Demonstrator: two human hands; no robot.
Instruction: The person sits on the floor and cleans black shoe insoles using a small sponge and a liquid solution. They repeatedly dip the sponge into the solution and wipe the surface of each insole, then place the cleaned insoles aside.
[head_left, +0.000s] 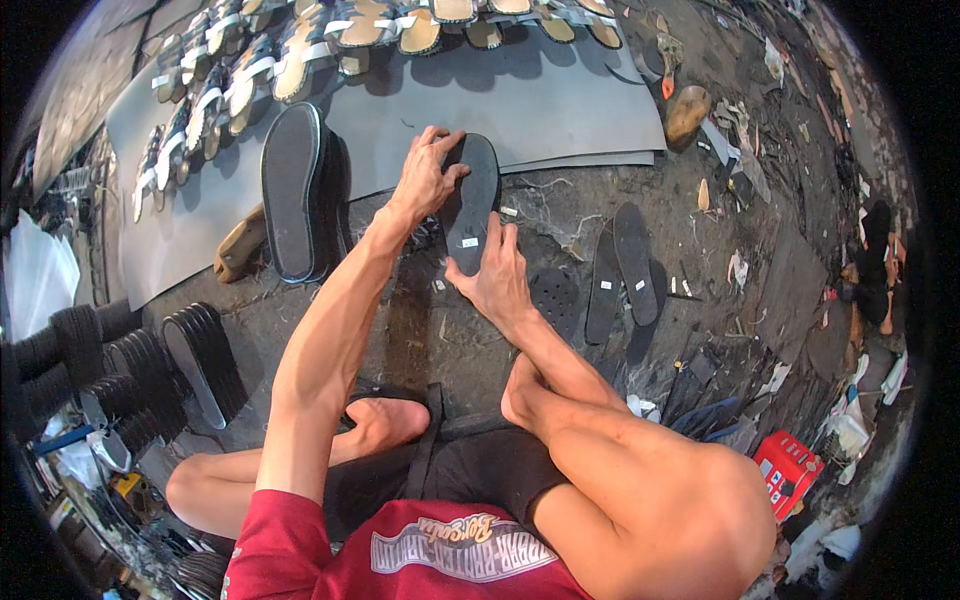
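Between my hands is a dark grey shoe sole (470,190) with a small white label near its heel. My left hand (430,172) grips its upper left edge near the toe, fingers bent. At the heel end, my right hand (498,272) has its thumb on one side and its fingers on the other. A stack of thick black soles (292,195) stands left of my left hand. Two thin dark soles (633,262), each with a white label, lie on the ground to the right. Beside my right wrist sits a dark piece with holes (556,300).
Rows of sandals with pale insoles (300,60) stand on grey sheets (400,110) at the back. Wooden shoe lasts (687,115) lie by the sheets. More black soles (200,360) are stacked at left. A red box (788,470) and scraps lie at right.
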